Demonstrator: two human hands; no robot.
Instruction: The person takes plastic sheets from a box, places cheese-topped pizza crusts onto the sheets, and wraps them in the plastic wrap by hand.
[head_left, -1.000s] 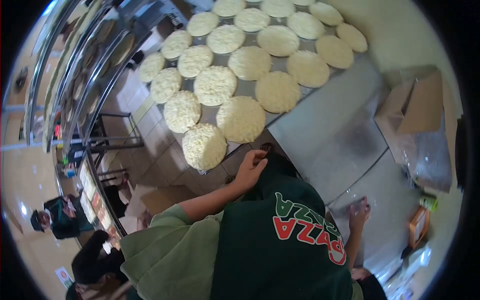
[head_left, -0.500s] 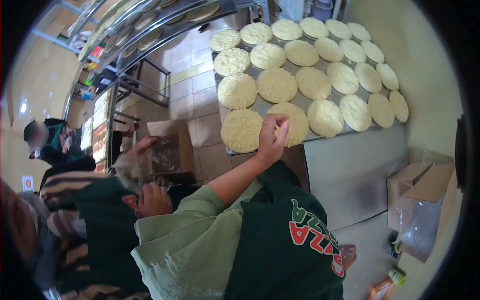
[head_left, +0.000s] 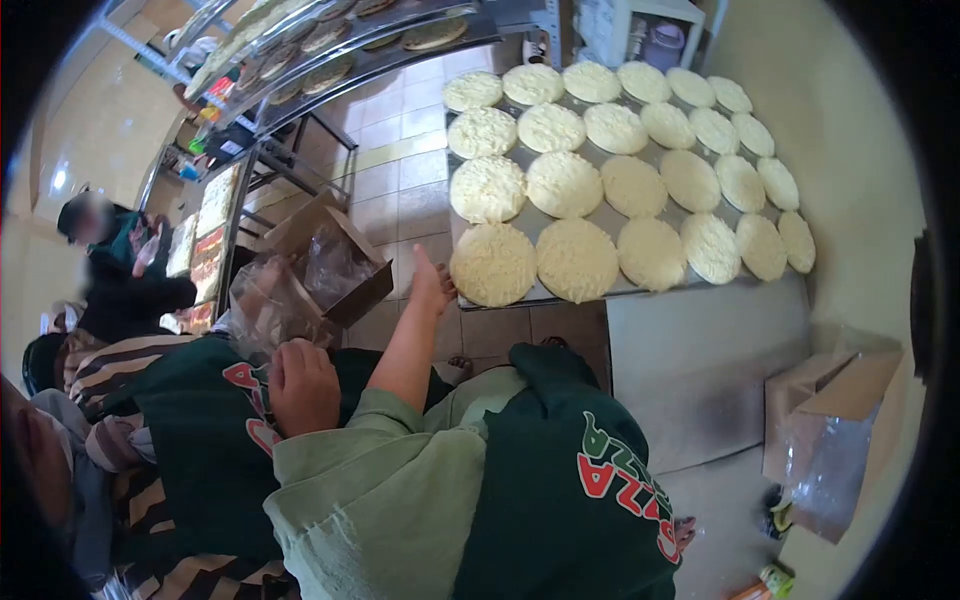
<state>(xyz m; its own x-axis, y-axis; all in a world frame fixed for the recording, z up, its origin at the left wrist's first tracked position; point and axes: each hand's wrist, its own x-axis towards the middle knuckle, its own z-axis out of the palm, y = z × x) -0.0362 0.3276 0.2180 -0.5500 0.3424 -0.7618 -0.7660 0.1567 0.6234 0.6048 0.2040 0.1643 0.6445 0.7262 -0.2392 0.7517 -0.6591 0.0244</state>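
My left hand (head_left: 431, 283) reaches out at the left edge of the metal table. Its fingers are stretched out, with nothing seen in them, beside the nearest-left round pizza base (head_left: 493, 264), which is topped with pale shreds like grated cheese. Whether the fingertips touch that base is hard to tell. Low on the right, my right hand (head_left: 685, 531) shows only in part past my dark green apron (head_left: 560, 500); its fingers look loosely apart and hold nothing visible. Several more topped bases, such as one pizza base (head_left: 577, 260), lie in rows on the table.
Left of me a co-worker's hand (head_left: 303, 385) is by a clear plastic bag (head_left: 268, 310) and an open cardboard box (head_left: 360, 292). Another person (head_left: 125, 260) stands at a side table farther left. A rack (head_left: 400, 55) holds trays. At right is a carton (head_left: 835, 430).
My left hand has moved left, from above the front-row bases to the table's left edge, and its fingers have straightened. The co-worker's cardboard box has tilted and shifted.
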